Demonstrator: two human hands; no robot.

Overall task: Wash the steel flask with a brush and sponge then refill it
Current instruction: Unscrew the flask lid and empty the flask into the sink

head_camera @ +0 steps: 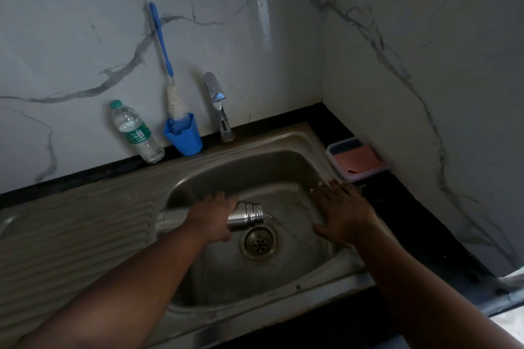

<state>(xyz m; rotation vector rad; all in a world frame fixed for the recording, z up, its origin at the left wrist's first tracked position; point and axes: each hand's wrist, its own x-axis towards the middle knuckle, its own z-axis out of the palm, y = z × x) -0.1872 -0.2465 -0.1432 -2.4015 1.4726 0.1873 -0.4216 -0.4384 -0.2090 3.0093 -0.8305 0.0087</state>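
Note:
My left hand (212, 217) grips the steel flask (246, 215) around its middle and holds it lying on its side over the sink basin, its open threaded mouth pointing right above the drain (258, 241). A little water spills from the mouth. My right hand (341, 212) rests open with spread fingers on the sink's right rim (326, 161). The blue-handled bottle brush (163, 45) stands in a blue cup (185, 136) against the back wall. A pink sponge (357, 160) lies in a clear tray at the right corner.
A chrome tap (218, 102) rises behind the basin, no water running from it. A plastic water bottle (136, 132) with a green cap stands left of the cup. The ribbed drainboard (76, 232) spreads to the left. Marble walls close the back and right.

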